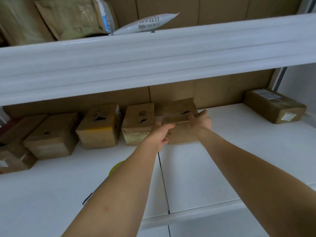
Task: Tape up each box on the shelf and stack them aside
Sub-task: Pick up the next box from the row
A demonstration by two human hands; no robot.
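Gripping a brown cardboard box (179,117) at the back of the white shelf (222,159), the left hand (160,134) curls round its near-left corner and the right hand (200,121) clasps its right edge, both forearms outstretched. Beside it stands a neighbouring carton (139,123) marked "9H". A white mailer (147,23) above reads "2217".

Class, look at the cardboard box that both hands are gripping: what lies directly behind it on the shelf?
Behind the gripped box stands a brown cardboard back panel. The panel's lower strip is hidden by the box.
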